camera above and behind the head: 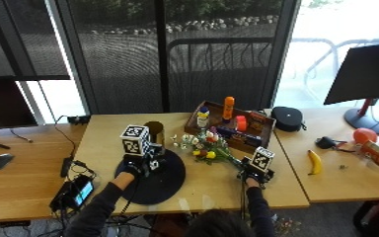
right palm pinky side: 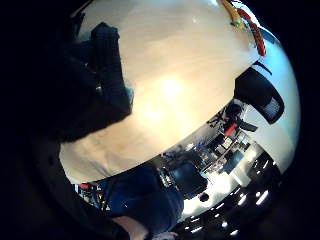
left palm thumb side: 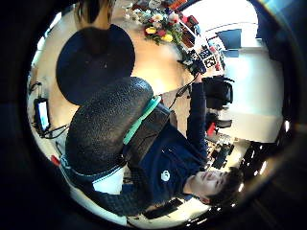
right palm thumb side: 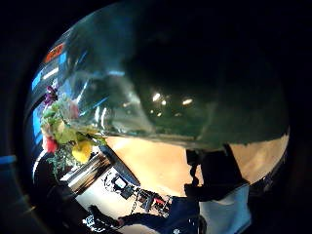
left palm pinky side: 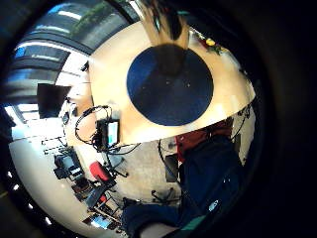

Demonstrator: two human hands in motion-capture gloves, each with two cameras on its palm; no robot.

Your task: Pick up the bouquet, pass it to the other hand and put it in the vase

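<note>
Gripping the wrapped stem end of the bouquet [camera above and behind the head: 210, 147] is my right hand [camera above and behind the head: 255, 172], as I read the right thumb side palm view, where clear wrap [right palm thumb side: 146, 87] fills the frame; I cannot see the fingers themselves, so that is a judgement. The blooms lie on the table [camera above and behind the head: 196, 192], between my hands. My left hand [camera above and behind the head: 139, 164] hovers over the dark round mat [camera above and behind the head: 157, 180], fingers hidden, so I cannot tell their state. Beyond it the brown vase [camera above and behind the head: 154, 131] stands upright at the mat's far edge. I judge the pickup is under way; next comes lifting and handing leftward.
</note>
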